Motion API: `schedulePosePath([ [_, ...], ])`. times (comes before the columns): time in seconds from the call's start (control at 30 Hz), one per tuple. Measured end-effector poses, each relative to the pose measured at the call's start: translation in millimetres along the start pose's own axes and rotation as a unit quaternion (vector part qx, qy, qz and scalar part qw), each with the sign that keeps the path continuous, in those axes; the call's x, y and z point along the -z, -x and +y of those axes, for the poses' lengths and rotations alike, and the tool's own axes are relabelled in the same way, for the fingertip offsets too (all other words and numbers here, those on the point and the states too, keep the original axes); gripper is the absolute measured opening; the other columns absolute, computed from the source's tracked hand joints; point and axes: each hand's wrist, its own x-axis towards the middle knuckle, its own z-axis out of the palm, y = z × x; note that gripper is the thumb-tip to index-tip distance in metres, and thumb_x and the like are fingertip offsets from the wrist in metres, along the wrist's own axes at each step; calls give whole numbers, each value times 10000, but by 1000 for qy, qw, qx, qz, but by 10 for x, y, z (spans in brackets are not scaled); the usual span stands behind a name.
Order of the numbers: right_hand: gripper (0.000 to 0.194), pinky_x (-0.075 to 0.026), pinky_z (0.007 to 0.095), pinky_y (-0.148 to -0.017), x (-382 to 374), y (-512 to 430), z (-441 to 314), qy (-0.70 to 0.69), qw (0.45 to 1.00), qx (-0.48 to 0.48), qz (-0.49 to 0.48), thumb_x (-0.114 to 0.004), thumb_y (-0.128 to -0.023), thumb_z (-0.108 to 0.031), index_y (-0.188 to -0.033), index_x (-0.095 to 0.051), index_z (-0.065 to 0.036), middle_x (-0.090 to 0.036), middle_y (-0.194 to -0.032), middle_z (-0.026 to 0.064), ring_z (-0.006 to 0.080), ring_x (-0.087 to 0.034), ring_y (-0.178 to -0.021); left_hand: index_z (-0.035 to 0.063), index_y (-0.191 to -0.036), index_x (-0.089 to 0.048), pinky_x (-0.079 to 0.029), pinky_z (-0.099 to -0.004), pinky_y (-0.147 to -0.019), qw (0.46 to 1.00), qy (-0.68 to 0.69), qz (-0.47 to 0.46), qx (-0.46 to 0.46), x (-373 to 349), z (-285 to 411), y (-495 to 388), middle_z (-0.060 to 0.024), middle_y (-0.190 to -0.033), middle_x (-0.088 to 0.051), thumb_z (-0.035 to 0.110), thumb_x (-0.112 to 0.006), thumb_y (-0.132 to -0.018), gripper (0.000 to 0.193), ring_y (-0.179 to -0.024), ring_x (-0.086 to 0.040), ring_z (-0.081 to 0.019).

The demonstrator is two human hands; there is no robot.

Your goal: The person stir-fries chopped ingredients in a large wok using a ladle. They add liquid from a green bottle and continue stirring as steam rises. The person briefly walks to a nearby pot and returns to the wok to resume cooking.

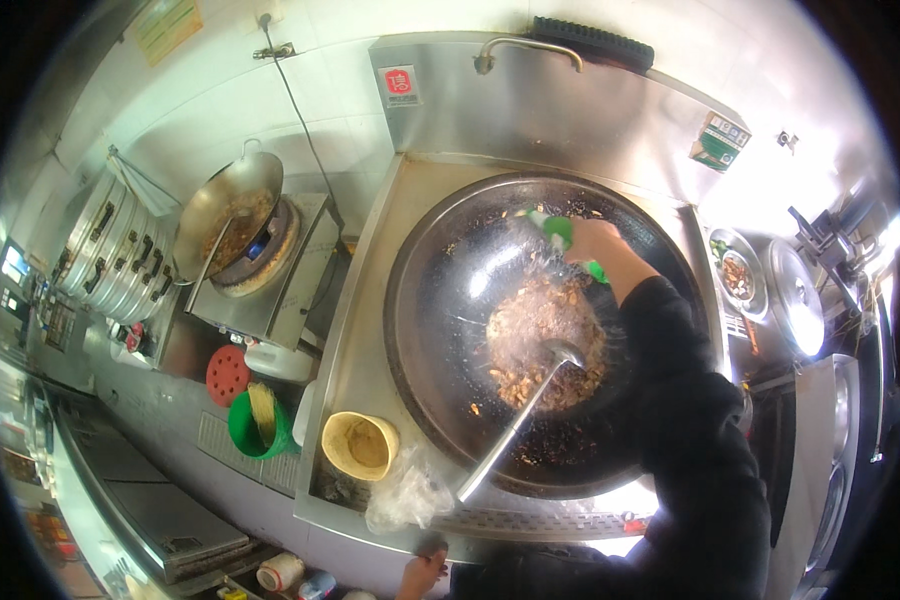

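A large dark wok [435,330] holds simmering food [544,322] with chopped pieces at its bottom. My right hand [596,238], in a dark sleeve, reaches over the wok's far side, closed on a green and whitish package [557,231]; its exact kind is unclear. A metal ladle [511,429] lies with its bowl in the food and its handle across the near left rim, touched by neither hand. At the lower edge of the picture, my left hand [424,571] is beside the stove's front edge, fingers curled; no held object shows. Crumpled clear plastic [409,495] lies just beyond it.
A yellowish tub [360,445] stands left of the wok, near a green bucket [259,431]. A smaller wok [229,214] with food sits on a burner at left, beside stacked metal steamers [112,244]. A bowl of ingredients [736,274] and a metal lid [795,298] are at right.
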Motion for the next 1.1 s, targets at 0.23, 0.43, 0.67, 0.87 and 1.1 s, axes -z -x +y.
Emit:
schedulePosePath([
  [0.23,730,-552,429,-898,-295,-277,106,-4,996,-16,87,-795,-689,-360,-1282,-521,-35,-719,-1083,181,341,-698,-1041,8,-849,-722,-542,-368,-601,990,-75,81,-84,-65,462,435,-152,-759,-720,469,-469,-1021,554,-633,-691,-230],
  [0.43,454,-560,387,-889,-289,72,1071,31,984,-170,41,-725,-805,-352,-1165,-675,-79,-720,-1133,139,287,-702,-1071,4,-857,-726,-553,-369,-618,992,48,95,-73,-132,840,742,-113,-691,-716,577,-443,-997,654,-629,-702,-214],
  [0.67,408,-538,388,-833,-857,889,2101,317,884,-141,-313,-894,-600,-449,-958,-791,-283,-747,-1073,2,212,-710,-1023,-30,-885,-717,-564,-352,-628,993,16,73,-96,-99,687,634,-125,-733,-728,559,-512,-980,631,-666,-716,-216],
  [0.87,436,-524,453,-894,-1456,1486,1514,233,782,110,-568,-793,-700,-572,-980,-803,-238,-717,-1175,58,285,-663,-1091,-32,-914,-718,-570,-325,-634,986,-16,71,-147,-75,569,575,-126,-788,-740,580,-596,-936,625,-706,-732,-195],
  [1.1,548,-537,457,-877,-879,878,993,233,856,28,-460,-861,-633,-534,-1048,-789,-183,-694,-1230,139,326,-679,-1059,-23,-844,-741,-563,-336,-675,987,-36,86,-133,-93,561,576,-113,-767,-743,598,-566,-938,652,-715,-730,-211],
])
